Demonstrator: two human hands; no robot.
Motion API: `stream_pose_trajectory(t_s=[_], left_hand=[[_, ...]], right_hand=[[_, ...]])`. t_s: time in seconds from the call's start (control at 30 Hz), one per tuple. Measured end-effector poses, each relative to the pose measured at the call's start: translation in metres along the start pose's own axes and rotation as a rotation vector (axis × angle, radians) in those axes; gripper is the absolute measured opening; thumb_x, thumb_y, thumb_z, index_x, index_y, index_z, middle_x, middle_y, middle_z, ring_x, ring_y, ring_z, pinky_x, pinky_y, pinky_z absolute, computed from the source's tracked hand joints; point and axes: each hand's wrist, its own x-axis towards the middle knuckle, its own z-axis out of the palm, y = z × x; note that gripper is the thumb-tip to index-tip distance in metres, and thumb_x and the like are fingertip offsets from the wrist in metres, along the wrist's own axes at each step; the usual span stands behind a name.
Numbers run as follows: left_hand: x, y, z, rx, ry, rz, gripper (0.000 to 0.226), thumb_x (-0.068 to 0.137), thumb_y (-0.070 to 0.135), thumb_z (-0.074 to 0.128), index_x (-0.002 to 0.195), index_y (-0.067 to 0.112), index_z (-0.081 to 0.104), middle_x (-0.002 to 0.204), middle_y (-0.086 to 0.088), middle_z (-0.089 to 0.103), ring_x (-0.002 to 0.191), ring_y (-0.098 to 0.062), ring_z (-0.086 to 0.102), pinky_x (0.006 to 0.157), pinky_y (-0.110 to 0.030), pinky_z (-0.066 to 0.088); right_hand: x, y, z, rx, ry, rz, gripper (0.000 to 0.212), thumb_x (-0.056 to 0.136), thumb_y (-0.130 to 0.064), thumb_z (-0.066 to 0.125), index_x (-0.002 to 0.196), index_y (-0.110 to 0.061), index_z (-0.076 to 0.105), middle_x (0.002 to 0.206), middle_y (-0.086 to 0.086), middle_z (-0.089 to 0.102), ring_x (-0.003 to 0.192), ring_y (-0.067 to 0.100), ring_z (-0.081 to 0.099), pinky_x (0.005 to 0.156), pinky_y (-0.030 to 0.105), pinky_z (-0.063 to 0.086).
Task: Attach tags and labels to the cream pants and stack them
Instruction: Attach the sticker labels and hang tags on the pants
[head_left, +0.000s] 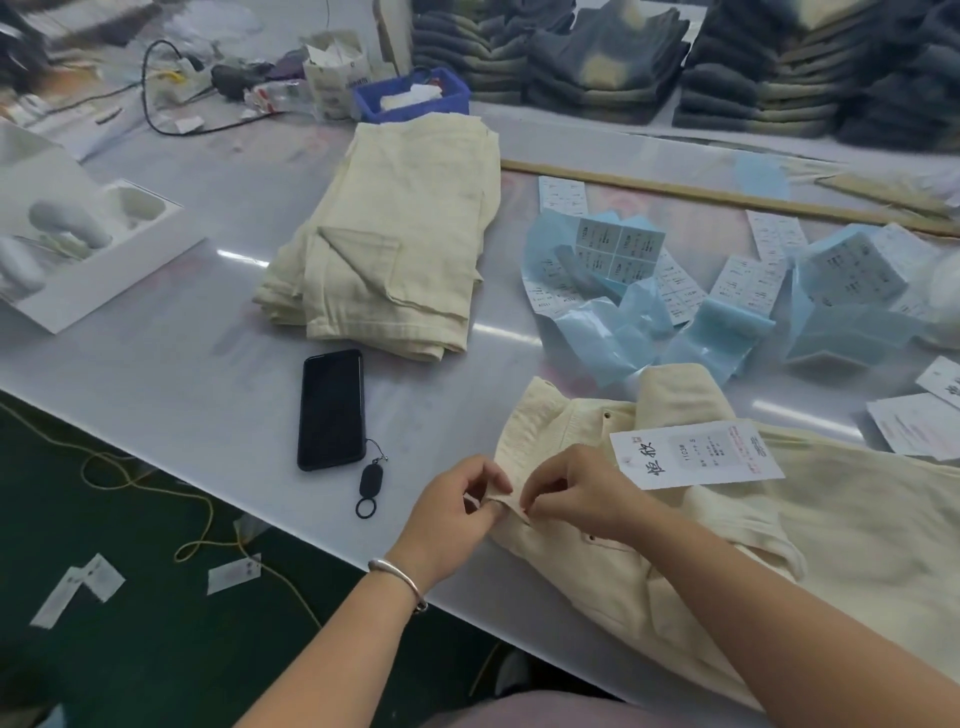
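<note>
Table (208, 364) of pale grey, glossy surface carries all the things; the black phone (331, 409) lying flat on it serves here as the landmark. Far behind the phone, at the back edge, stand stacks of folded dark jeans (727, 62). To the right of the phone and nearer to the person, one pair of cream pants (727, 545) lies spread open, its waistband turned toward the phone. Just behind the phone lies the stack of folded cream pants (395, 249). To the right of the phone and farther back, blue-backed label sheets (675, 291) are scattered in a loose heap. To the left of the phone and farther back lies a white tray (98, 249). Far behind the phone sits a blue bin (410, 93). A white hang tag (696, 454) with print rests on the spread pants, to the right of the phone.

Both hands meet at the waistband edge, to the right of the phone and nearer. The left hand (457, 512) pinches a fold of the cream cloth, and the right hand (576, 491) pinches the same fold from the other side. Whether a small label sits between the fingers, I cannot tell. A silver bracelet (400, 579) circles the left wrist.
</note>
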Motion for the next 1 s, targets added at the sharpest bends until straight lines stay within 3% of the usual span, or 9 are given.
stream_pose_trajectory(t_s=[0.17,0.33,0.47,0.57,0.67,0.83,0.93,1.0], left_hand=[[0.0,0.003,0.013,0.038,0.223,0.023,0.029,0.078,0.005,0.072,0.077,0.026,0.052,0.077,0.011,0.054,0.065,-0.001,0.048,0.063,-0.015,0.041],[-0.006,0.006,0.015,0.144,0.355,0.17,0.026,0.069,0.011,0.082,0.063,0.024,0.06,0.08,0.006,0.05,0.073,-0.01,0.049,0.062,-0.017,0.041],[-0.014,0.004,0.013,0.141,0.302,0.255,0.01,0.072,0.022,0.084,0.079,0.026,0.078,0.075,0.007,0.051,0.07,-0.009,0.052,0.061,-0.01,0.038],[-0.016,0.0,0.015,0.172,0.253,0.304,0.017,0.072,0.017,0.083,0.088,0.023,0.079,0.078,0.012,0.049,0.073,-0.001,0.052,0.063,-0.006,0.037],[-0.013,-0.002,0.016,0.213,0.29,0.311,0.014,0.073,0.015,0.083,0.084,0.021,0.078,0.077,0.016,0.047,0.074,0.003,0.051,0.063,-0.003,0.036],[-0.008,-0.003,0.018,0.29,0.328,0.347,0.009,0.074,0.014,0.082,0.077,0.018,0.076,0.078,0.01,0.049,0.069,-0.003,0.05,0.06,-0.011,0.041],[-0.007,-0.003,0.016,0.202,0.315,0.262,0.01,0.079,0.013,0.079,0.078,0.019,0.07,0.085,0.009,0.054,0.073,-0.007,0.054,0.061,-0.015,0.044],[-0.006,-0.003,0.012,0.095,0.303,0.205,0.016,0.082,0.009,0.075,0.078,0.022,0.066,0.085,0.01,0.057,0.077,-0.008,0.057,0.062,-0.013,0.042]], right_hand=[[0.008,-0.003,-0.012,0.459,-0.242,0.277,0.024,0.082,0.01,0.055,0.066,-0.006,0.063,0.044,-0.003,0.041,0.041,0.008,0.031,0.038,0.017,0.021],[0.017,-0.004,-0.018,0.56,-0.399,0.382,0.03,0.087,0.012,0.044,0.064,-0.005,0.055,0.05,-0.003,0.029,0.039,0.006,0.02,0.036,0.013,0.013],[0.02,-0.001,-0.017,0.551,-0.415,0.39,0.024,0.087,0.012,0.044,0.073,-0.002,0.057,0.05,-0.003,0.028,0.039,0.005,0.021,0.036,0.014,0.017],[0.021,0.001,-0.012,0.536,-0.403,0.388,0.024,0.085,0.013,0.045,0.071,-0.002,0.057,0.047,-0.003,0.031,0.038,0.005,0.023,0.036,0.014,0.018],[0.022,0.003,-0.009,0.505,-0.39,0.381,0.02,0.083,0.013,0.047,0.074,-0.001,0.059,0.047,-0.002,0.033,0.039,0.006,0.025,0.035,0.015,0.019],[0.018,0.005,-0.009,0.559,-0.327,0.403,0.015,0.083,0.01,0.053,0.088,0.003,0.065,0.052,0.006,0.053,0.04,0.009,0.035,0.036,0.016,0.026],[0.013,0.004,-0.032,0.437,-0.114,0.27,0.028,0.08,0.011,0.056,0.096,-0.005,0.073,0.078,0.011,0.073,0.042,0.011,0.041,0.039,0.018,0.032],[0.005,0.006,-0.058,0.383,0.068,0.138,0.037,0.08,0.015,0.052,0.095,-0.01,0.075,0.087,0.007,0.076,0.045,0.012,0.049,0.044,0.019,0.039]])
